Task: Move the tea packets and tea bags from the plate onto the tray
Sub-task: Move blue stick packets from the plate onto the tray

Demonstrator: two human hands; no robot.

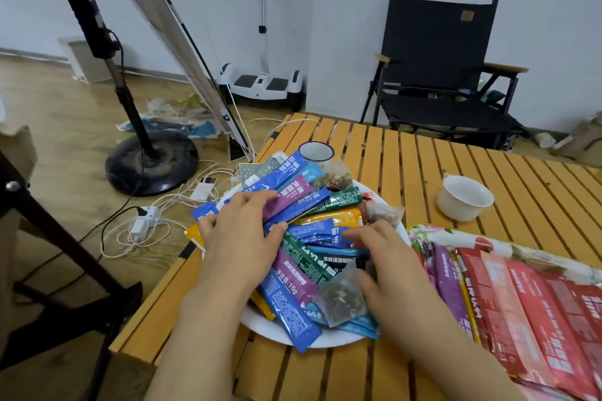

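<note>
Fingers of your left hand (239, 238) and right hand (379, 257) lie spread on packets (293, 202) heaping the plate (329, 340); tray (423, 234) at 3 o'clock.

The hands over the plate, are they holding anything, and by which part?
Cannot be told. The left hand rests flat on the packets; the right hand's fingers touch blue ones, no clear grip.

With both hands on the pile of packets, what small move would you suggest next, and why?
Probably close the right hand on a blue packet under its fingers and carry it to the floral tray alongside. The plate is heaped, the tray's red packets leave its near corner bare, and the left hand steadies the pile.
</note>
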